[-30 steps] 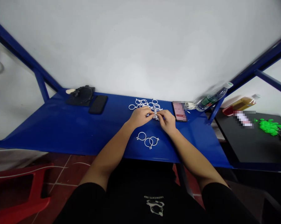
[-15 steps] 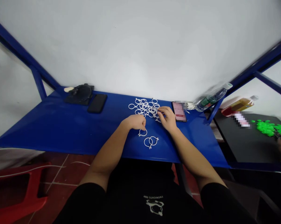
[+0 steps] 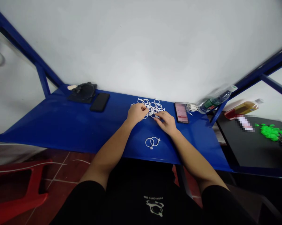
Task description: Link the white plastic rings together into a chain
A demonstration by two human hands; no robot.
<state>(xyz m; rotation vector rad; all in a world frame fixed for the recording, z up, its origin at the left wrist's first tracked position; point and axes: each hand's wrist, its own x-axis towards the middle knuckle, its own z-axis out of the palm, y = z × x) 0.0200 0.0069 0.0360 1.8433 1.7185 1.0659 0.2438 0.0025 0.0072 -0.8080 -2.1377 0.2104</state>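
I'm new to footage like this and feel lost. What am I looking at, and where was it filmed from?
There's no machine here: the left hand and right hand are a person's own, bare. One head-worn camera, looking forward and down, takes every picture. On the blue table lies a pile of white rings, with two overlapping rings nearer the person. A black phone lies to the left; a lit phone and a clear bottle are to the right. Both hands' fingers are at the pile, but exactly what they grip is too small to tell.

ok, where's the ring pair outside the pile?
Head view, below and slightly right of centre: the ring pair lies on the blue table, between the pile and near edge.
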